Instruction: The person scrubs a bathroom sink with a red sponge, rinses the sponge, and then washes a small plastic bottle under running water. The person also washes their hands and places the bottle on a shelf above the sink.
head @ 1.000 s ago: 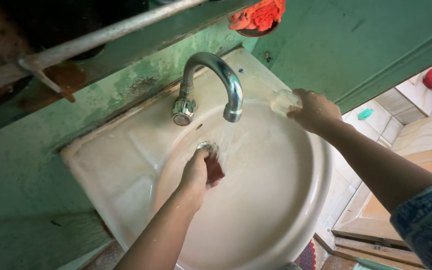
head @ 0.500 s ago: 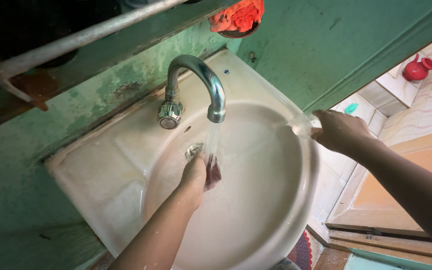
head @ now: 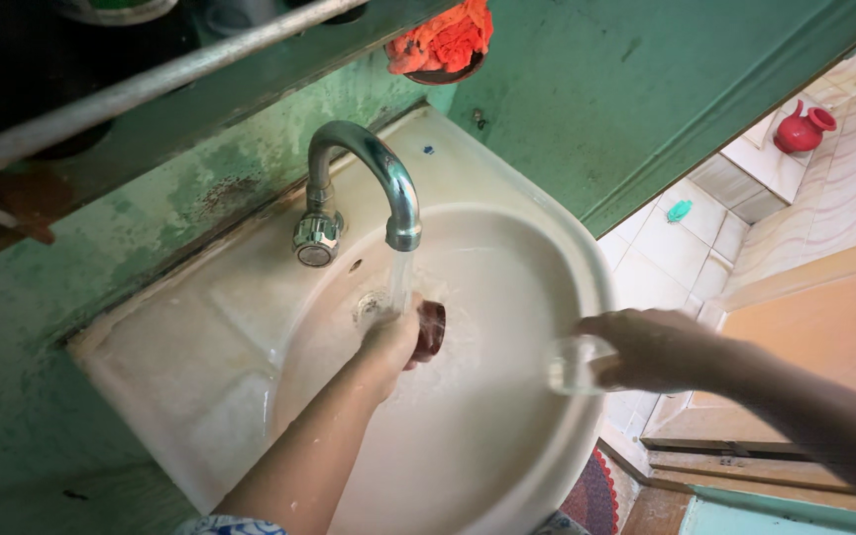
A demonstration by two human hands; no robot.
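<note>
Closest in: a bit of blue patterned sleeve (head: 235, 525) at the bottom edge, and a bare forearm running up into the sink (head: 507, 476).

Left hand (head: 393, 342) low in the white bowl, fingers (head: 410, 332) curled shut around a small dark red cup (head: 431, 329). Cup poking out past the fingertips, mouth turned sideways, right under the falling water (head: 400, 282). Water landing on the hand and cup. Round metal drain (head: 371, 307) just behind the knuckles.

Right hand (head: 651, 347) out at the sink's rim, well apart from the left hand. Fingers wrapped around a clear glass (head: 572, 365), tipped on its side and sticking out past the fingertips over the bowl. Glass see-through and a little blurry, so hard to tell if any water is inside.

Above the left hand's fingers: a shiny curved tap (head: 378, 173) with a round knob (head: 316, 238) at its base, spout aimed straight down at the cup.

Past the right hand's fingers, lower down: white floor tiles (head: 671, 243), a small green thing (head: 680, 210) lying on them, and a red jug (head: 800, 129) farther off.

Farthest back: a worn green wall (head: 587, 89), a grey metal bar (head: 151, 84) across the top, and an orange cloth (head: 440, 42) bunched in a dish up high.
</note>
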